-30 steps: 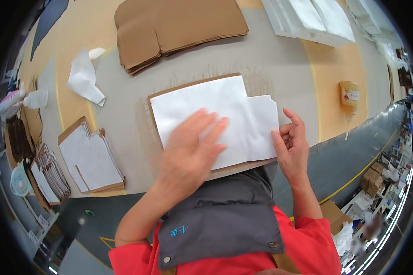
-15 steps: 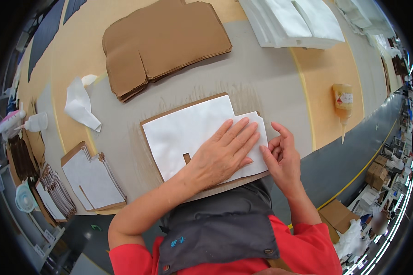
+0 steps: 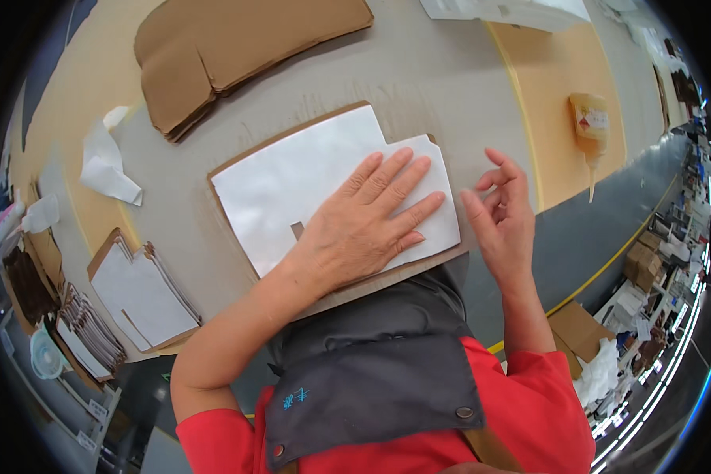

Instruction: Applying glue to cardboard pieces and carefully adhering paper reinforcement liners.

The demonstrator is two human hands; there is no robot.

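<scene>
My left hand (image 3: pixel 367 221) lies flat, fingers spread, on a white cut sheet (image 3: pixel 268 182) with a notched corner and a narrow slot, which sits over a brown piece whose edge shows around it. The sheet is on the table near its front edge. My right hand (image 3: pixel 498 217) hovers just right of the sheet, fingers loosely curved and apart, holding nothing. A stack of brown cut pieces (image 3: pixel 253 39) lies beyond the sheet.
Stacks of white-and-brown pieces (image 3: pixel 138 292) lie at left, near a crumpled white scrap (image 3: pixel 107 162). A glue bottle (image 3: pixel 589 122) with a nozzle is at right, white stacked material (image 3: pixel 505 9) at the back. Boxes (image 3: pixel 646 261) stand beyond the table's edge.
My left hand has settled flat further right on the sheet, uncovering the slot. My right hand has come away from the sheet's right edge. The view has shifted.
</scene>
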